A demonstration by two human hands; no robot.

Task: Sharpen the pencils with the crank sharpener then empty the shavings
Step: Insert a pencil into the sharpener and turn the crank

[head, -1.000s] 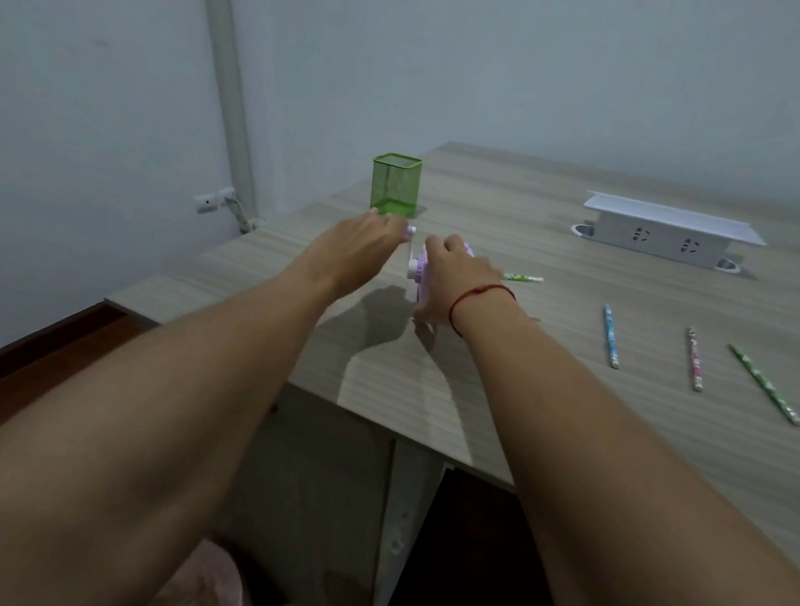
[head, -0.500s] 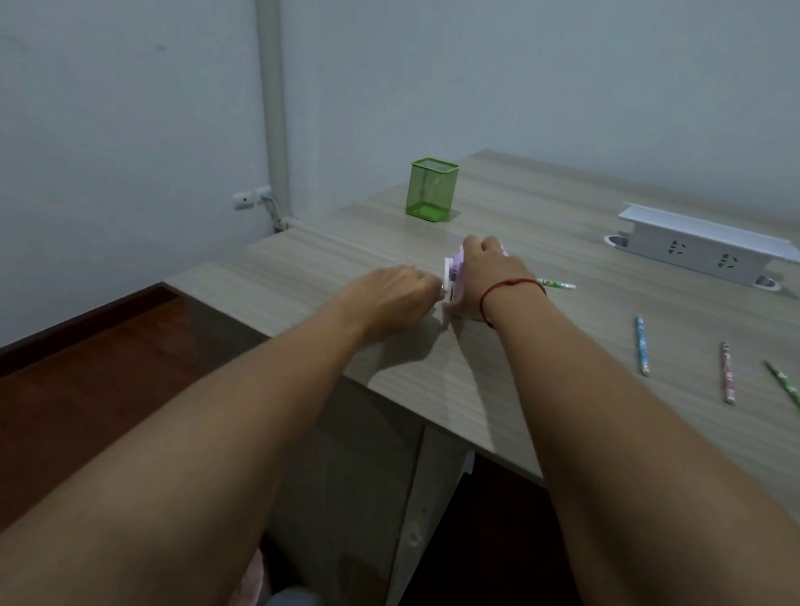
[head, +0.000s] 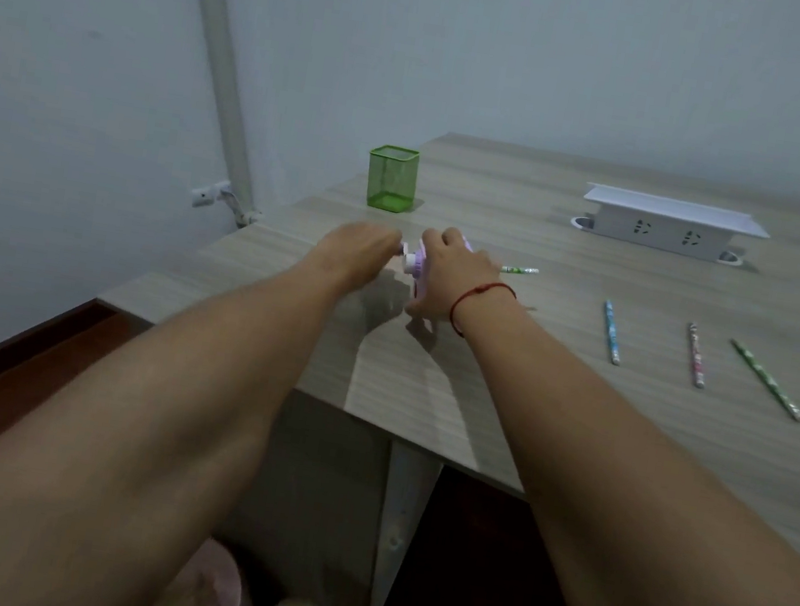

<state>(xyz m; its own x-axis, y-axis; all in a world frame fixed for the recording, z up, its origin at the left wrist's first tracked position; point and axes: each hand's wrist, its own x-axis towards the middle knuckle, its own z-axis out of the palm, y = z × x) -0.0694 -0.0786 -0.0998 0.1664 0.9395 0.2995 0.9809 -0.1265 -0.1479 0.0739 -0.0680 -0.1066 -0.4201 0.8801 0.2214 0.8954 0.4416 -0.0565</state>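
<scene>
The purple sharpener [head: 418, 266] stands near the left edge of the tabletop [head: 526, 415], with a green pencil [head: 519, 270] poking out of its right side. The right hand [head: 448, 279] curls its fingers over the body. The left hand [head: 359, 250] has its fingers curled onto the crank [head: 403, 250]. Best to press the body down firmly and turn in even circles, so that it neither skids nor tips. Three more pencils [head: 611, 332] lie to the right.

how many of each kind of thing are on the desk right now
pencils: 4 (green-white pencil, blue pencil, pink pencil, green pencil)
crank sharpener: 1
green mesh cup: 1
white socket box: 1
total: 7
</scene>
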